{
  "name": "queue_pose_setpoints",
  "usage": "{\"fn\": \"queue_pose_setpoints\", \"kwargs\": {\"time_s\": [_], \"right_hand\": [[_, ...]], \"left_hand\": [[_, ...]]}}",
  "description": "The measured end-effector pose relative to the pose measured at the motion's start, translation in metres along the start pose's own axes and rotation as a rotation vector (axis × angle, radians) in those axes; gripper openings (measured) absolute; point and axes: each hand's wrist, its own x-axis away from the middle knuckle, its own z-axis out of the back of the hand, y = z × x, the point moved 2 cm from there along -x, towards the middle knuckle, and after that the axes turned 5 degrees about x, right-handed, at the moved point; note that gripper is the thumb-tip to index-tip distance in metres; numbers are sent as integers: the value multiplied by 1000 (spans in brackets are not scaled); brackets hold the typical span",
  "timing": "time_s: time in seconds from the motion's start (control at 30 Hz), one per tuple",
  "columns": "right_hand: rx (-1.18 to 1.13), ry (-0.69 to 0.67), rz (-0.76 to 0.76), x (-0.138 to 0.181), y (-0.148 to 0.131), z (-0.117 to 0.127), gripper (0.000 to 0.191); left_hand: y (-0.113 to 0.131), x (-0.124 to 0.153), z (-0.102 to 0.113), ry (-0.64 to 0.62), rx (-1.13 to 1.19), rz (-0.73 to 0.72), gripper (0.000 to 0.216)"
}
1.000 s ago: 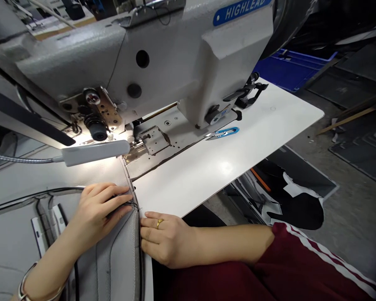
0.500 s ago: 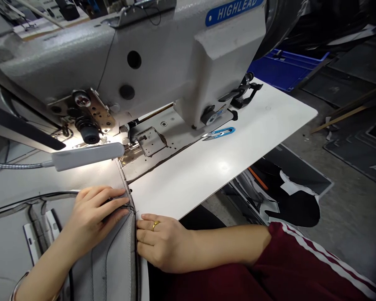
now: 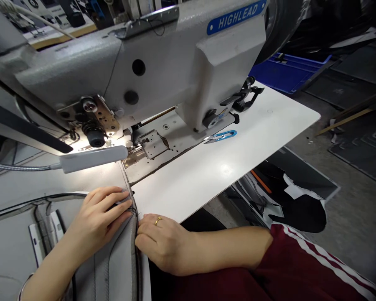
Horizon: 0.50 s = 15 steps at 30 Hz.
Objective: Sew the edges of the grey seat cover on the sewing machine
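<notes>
White letters spell HIGHLEAD on the blue plate (image 3: 237,17) of the sewing machine (image 3: 172,67), and the stitched grey panel (image 3: 120,255) lies before it on the white surface (image 3: 188,188). The left hand (image 3: 102,215) rests on the panel, whether pinching I can't tell; the right hand (image 3: 167,244) has a narrow grip on its edge, fingers curled tighter than half a second ago.
</notes>
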Motion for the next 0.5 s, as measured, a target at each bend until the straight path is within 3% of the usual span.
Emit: {"fn": "queue_pose_setpoints", "kwargs": {"time_s": [0.13, 0.27, 0.43, 0.5], "right_hand": [[37, -9, 156, -9, 3, 0, 13], [47, -91, 240, -12, 7, -4, 25], [63, -239, 281, -13, 6, -7, 26], [76, -286, 293, -11, 4, -6, 25]], "left_hand": [[1, 1, 2, 6, -13, -4, 14], [-13, -2, 12, -43, -21, 30, 24], [-52, -24, 14, -47, -200, 291, 38], [-57, -29, 9, -70, -228, 352, 41]]}}
